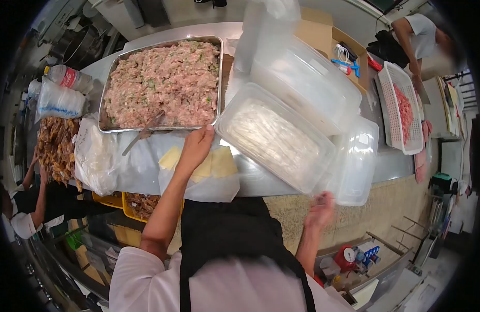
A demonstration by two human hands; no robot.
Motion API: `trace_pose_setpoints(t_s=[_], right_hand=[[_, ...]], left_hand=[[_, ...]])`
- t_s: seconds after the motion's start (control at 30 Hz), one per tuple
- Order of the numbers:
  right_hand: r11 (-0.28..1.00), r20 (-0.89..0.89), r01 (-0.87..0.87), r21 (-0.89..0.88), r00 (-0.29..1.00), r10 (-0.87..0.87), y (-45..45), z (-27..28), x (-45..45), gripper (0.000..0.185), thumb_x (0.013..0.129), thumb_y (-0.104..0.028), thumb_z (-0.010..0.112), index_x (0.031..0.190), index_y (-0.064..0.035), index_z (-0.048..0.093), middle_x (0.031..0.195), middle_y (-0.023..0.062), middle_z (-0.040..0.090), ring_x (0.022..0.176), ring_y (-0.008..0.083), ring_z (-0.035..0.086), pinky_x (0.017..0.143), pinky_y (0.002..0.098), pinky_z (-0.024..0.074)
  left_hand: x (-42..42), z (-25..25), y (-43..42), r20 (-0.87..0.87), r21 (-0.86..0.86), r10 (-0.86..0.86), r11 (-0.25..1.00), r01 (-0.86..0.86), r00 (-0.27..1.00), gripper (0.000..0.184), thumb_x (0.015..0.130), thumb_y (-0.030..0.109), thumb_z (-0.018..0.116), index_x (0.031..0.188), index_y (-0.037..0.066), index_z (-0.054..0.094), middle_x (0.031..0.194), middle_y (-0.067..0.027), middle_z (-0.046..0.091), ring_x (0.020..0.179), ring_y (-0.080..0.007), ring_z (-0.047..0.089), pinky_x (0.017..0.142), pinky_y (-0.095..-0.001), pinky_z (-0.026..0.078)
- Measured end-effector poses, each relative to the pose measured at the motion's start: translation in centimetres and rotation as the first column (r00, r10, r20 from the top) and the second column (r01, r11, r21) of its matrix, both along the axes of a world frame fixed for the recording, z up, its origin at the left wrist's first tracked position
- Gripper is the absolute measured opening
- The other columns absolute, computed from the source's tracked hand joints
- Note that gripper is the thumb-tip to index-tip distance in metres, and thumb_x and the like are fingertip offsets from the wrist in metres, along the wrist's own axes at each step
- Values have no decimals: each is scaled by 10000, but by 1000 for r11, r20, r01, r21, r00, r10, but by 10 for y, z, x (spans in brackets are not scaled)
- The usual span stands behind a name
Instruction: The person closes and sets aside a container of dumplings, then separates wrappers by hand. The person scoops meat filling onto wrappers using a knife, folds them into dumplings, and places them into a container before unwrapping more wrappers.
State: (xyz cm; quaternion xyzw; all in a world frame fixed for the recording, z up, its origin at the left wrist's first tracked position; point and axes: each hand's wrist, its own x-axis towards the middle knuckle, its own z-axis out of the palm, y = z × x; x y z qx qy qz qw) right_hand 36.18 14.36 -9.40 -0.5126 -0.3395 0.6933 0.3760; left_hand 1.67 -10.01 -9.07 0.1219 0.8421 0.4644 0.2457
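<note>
A translucent plastic container (274,138) lies at an angle in front of me, with a shiny whitish layer showing inside. My left hand (199,144) is closed at its left corner, fingers gripping the rim beside the metal tray. Just off the container's near right corner is my right hand (320,209), blurred by motion, so its fingers are unclear. The metal tray (221,78) is full of minced meat (162,86) flecked with green. A flat metal utensil (138,137) leans in the meat, its handle over the near rim. Square yellowish wrappers (222,162) lie on plastic below my left forearm.
More translucent containers (307,78) and a lid-like one (358,156) crowd the right. A cardboard box (315,26), a white basket (388,114) of meat, browned meat pieces (58,145) and a bottle (68,78) stand around. Other people work at far left and upper right.
</note>
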Motion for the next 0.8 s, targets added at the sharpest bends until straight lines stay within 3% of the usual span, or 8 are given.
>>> trace_pose_setpoints(t_s=[0.03, 0.13, 0.2, 0.3, 0.5, 0.63, 0.73, 0.8], right_hand=[[1000, 1, 2, 1, 1000, -2, -7, -8, -3, 238, 1014, -194, 505, 1184, -43, 575, 1051, 52, 606, 944, 213, 612, 789, 336, 526], [939, -33, -85, -334, 996, 78, -30, -21, -22, 330, 1036, -233, 456, 1293, -32, 507, 1109, 99, 622, 1054, 265, 631, 842, 428, 571], [954, -115, -200, -225, 977, 178, -34, -22, -33, 366, 1033, -209, 448, 1353, -30, 448, 1221, 137, 615, 1107, 307, 630, 875, 464, 579], [972, -80, -201, -119, 978, 192, -31, -34, -37, 375, 1031, -208, 449, 1364, -35, 446, 1297, 157, 588, 1094, 322, 635, 867, 458, 581], [917, 4, -350, -192, 934, 357, -27, -17, -32, 433, 1023, -233, 476, 1406, -39, 423, 1306, 149, 586, 1086, 324, 638, 875, 463, 560], [931, -86, -282, -231, 959, 269, -22, -22, -40, 401, 1028, -200, 443, 1397, -48, 412, 1311, 137, 570, 1103, 291, 625, 824, 444, 591], [981, 88, -160, -109, 982, 170, -14, -15, -49, 372, 1015, -179, 474, 1361, -42, 460, 1271, 131, 593, 1091, 272, 625, 829, 423, 580], [968, 109, -249, 7, 963, 247, 2, -40, -36, 321, 1006, -161, 519, 1306, -45, 524, 1223, 114, 619, 1070, 246, 631, 803, 389, 569]], left_hand=[[5, -8, 3, 1, 1, -2, 1000, 2, 1000, 488, 1026, 426, 486, 1054, -11, 700, 813, -199, 686, 771, -290, 670, 736, -381, 517], [16, -18, 18, 108, 201, 166, 962, -185, 980, 650, 1054, 507, 373, 1111, -60, 686, 959, -188, 724, 889, -237, 690, 789, -352, 541], [18, -17, 22, 224, 373, 234, 876, -305, 946, 692, 1063, 503, 357, 1146, -112, 661, 1081, -180, 710, 980, -247, 686, 845, -337, 553], [20, -21, 20, 222, 417, 197, 866, -276, 955, 689, 1067, 496, 352, 1188, -121, 633, 1091, -182, 706, 1006, -239, 689, 866, -333, 556], [20, -12, 11, 387, 444, 147, 835, -324, 910, 582, 1064, 442, 393, 1232, -79, 593, 1159, -150, 681, 1036, -218, 661, 926, -354, 530], [24, -36, 21, 442, 480, 145, 795, -370, 885, 517, 1070, 388, 404, 1275, -51, 583, 1172, -130, 679, 1036, -210, 661, 919, -356, 534], [28, -42, 26, 474, 581, 92, 714, -390, 876, 411, 1069, 281, 429, 1303, -21, 580, 1166, -108, 680, 1030, -198, 662, 916, -355, 539], [30, -39, 26, 496, 547, 119, 726, -416, 860, 320, 1054, 158, 455, 1292, -6, 591, 1151, -84, 683, 1019, -182, 663, 911, -339, 548]])
